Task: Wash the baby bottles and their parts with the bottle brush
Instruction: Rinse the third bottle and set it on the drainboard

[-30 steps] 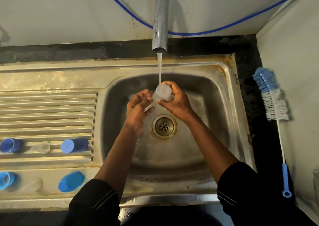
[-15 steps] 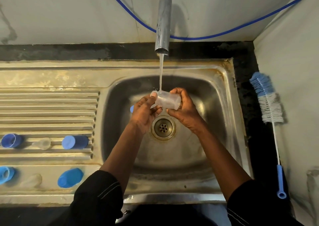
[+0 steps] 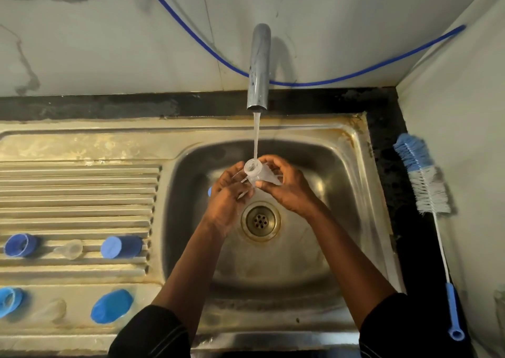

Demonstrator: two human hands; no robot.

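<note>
Stained steel sink (image 3: 355,144), tap (image 3: 258,65) running at twelve o'clock. Clear bottle (image 3: 259,176) sits tilted under the stream, just above the drain, with its mouth up toward eleven o'clock. Right hand (image 3: 289,191) wraps the body and left hand (image 3: 226,199) curls its fingers against the neck. Bottle brush (image 3: 426,188) lies on the counter at three o'clock. Recommendation: angle the mouth into the stream, rotate slowly, grip firmly; wet plastic likely slips.

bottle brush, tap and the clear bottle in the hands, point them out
bottle brush (image 3: 429,191): head view, white bristles
tap (image 3: 258,68): head view, spout middle
clear bottle (image 3: 263,177): head view, body below neck
</note>
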